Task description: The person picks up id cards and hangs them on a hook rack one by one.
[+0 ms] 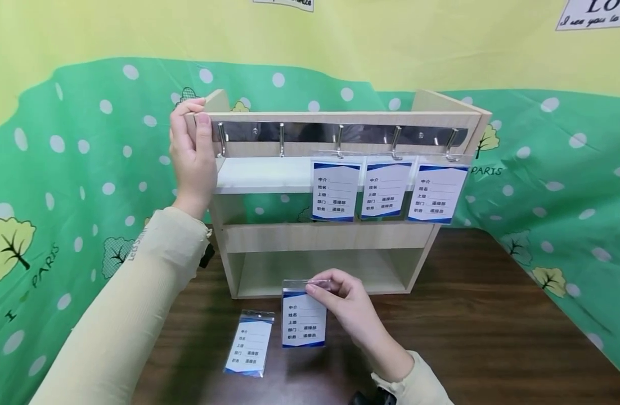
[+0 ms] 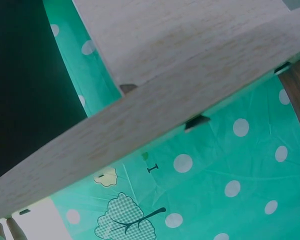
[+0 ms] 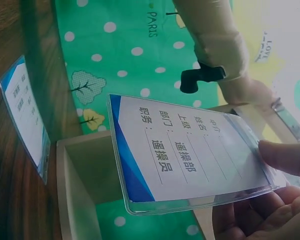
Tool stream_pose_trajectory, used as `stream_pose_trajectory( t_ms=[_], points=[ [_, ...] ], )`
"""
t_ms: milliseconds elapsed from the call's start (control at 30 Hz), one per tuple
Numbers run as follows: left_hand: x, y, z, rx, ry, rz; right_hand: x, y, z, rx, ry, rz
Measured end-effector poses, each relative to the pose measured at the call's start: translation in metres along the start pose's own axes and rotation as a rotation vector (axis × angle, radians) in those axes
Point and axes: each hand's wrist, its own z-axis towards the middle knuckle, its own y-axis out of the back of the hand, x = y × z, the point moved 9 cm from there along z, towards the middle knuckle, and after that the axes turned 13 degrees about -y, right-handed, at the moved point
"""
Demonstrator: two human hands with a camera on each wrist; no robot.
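My left hand (image 1: 193, 157) grips the upper left corner of a pale wooden shelf rack (image 1: 325, 237), thumb on the front face and fingers behind; only fingertips (image 2: 15, 230) show in the left wrist view. Low in front of the rack, my right hand (image 1: 347, 306) pinches a clear-sleeved name badge (image 1: 304, 323) by its top edge, thumb in front. This badge (image 3: 180, 155) is printed white and blue. A matching badge (image 1: 249, 346) lies on the table to its left. Three more, a left (image 1: 335, 192), middle (image 1: 387, 190) and right badge (image 1: 438, 194), hang from the rack's hooks.
A metal hook strip (image 1: 310, 132) runs along the rack's top board; its two leftmost hooks (image 1: 282, 140) carry nothing. The rack stands on a dark wooden table (image 1: 492, 315). Behind hangs a green and yellow printed cloth (image 1: 112, 163).
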Motion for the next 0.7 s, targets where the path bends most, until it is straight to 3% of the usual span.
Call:
stream_pose_trajectory(
  t_ms=[300,700],
  points=[
    [-0.001,-0.004,-0.001,-0.004,-0.005,-0.014,0.009,0.005,0.003,-0.036,0.01,0.029],
    [0.002,-0.003,0.0,-0.013,0.008,-0.013,0.048,0.014,0.012,-0.052,0.142,-0.038]
  ],
)
